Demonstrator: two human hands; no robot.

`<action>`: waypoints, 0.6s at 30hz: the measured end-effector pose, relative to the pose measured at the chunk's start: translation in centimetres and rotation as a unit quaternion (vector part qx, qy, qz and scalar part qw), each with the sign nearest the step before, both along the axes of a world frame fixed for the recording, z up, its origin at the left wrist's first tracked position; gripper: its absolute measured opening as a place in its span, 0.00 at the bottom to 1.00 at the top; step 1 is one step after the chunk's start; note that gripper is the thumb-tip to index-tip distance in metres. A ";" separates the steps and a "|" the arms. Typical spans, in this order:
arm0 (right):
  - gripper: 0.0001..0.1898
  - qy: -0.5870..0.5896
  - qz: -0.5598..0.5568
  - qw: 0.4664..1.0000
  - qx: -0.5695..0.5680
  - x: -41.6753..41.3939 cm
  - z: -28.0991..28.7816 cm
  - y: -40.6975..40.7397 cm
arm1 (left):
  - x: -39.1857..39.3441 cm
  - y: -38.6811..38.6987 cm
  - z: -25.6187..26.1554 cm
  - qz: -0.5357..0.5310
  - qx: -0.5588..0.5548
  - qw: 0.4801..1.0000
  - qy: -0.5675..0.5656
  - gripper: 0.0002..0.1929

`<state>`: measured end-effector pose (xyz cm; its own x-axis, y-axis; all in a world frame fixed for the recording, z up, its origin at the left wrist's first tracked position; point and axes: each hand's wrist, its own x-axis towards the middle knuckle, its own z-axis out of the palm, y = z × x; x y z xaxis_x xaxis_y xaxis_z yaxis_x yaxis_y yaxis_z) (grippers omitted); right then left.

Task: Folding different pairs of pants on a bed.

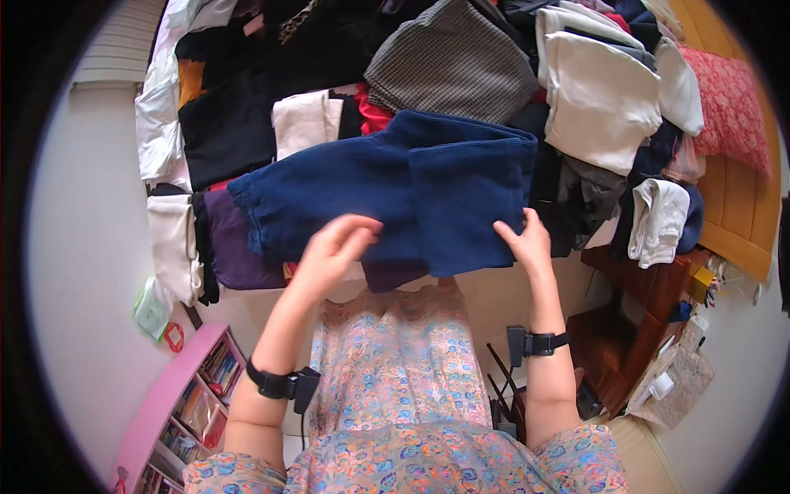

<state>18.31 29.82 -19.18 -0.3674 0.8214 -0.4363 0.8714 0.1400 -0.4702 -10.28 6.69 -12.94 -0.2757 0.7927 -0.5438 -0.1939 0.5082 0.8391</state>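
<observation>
Blue trousers lie in front of me, with an elastic-looking waistband at the left. Their leg end is folded back leftward over the rest at the right. My left hand is over the lower middle of the trousers, slightly blurred, its fingers loosely bent and nothing in them. At the lower right edge of the folded part is my right hand, thumb and fingers spread. Whether its fingertips touch the fabric is hard to tell. Purple cloth shows beneath the waistband side.
Clothes cover the surface: a grey checked garment, folded white clothing, black garments and a cream folded piece. A red patterned pillow lies far right. A pink bookshelf stands lower left, brown wooden furniture lower right.
</observation>
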 end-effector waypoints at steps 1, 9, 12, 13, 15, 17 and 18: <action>0.32 0.033 0.006 0.997 -0.070 -0.4 0.2 0.0 | 1.5 1.2 -0.4 -0.029 -0.012 0.998 -0.056 0.17; 0.25 0.330 0.307 0.860 -0.242 -9.8 8.4 -9.9 | 5.7 4.9 1.5 0.109 -0.024 0.989 0.099 0.39; 0.24 0.295 0.388 0.757 -0.435 -9.5 8.0 -12.4 | 2.0 2.1 2.9 0.132 -0.118 0.980 0.087 0.23; 0.24 0.253 0.464 0.727 -0.438 -9.0 7.2 -13.4 | 1.7 1.7 3.9 0.193 -0.121 0.974 0.008 0.19; 0.27 0.221 0.483 0.717 -0.451 -7.4 6.4 -16.4 | 1.8 2.3 7.6 0.252 -0.088 0.958 -0.108 0.20; 0.30 0.296 0.440 0.805 -0.267 -5.9 3.6 -19.6 | 2.9 3.9 12.6 0.244 -0.043 0.957 -0.154 0.21; 0.32 0.379 0.140 0.767 -0.499 -4.2 4.6 -17.2 | 2.9 3.2 14.4 0.235 -0.012 0.960 -0.151 0.22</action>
<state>14.15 12.58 -14.54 -0.9266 0.0614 -0.3709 0.2966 -0.4870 -0.8215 -7.41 9.86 1.41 -0.4261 0.6056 -0.6721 -0.6394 0.3239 0.6973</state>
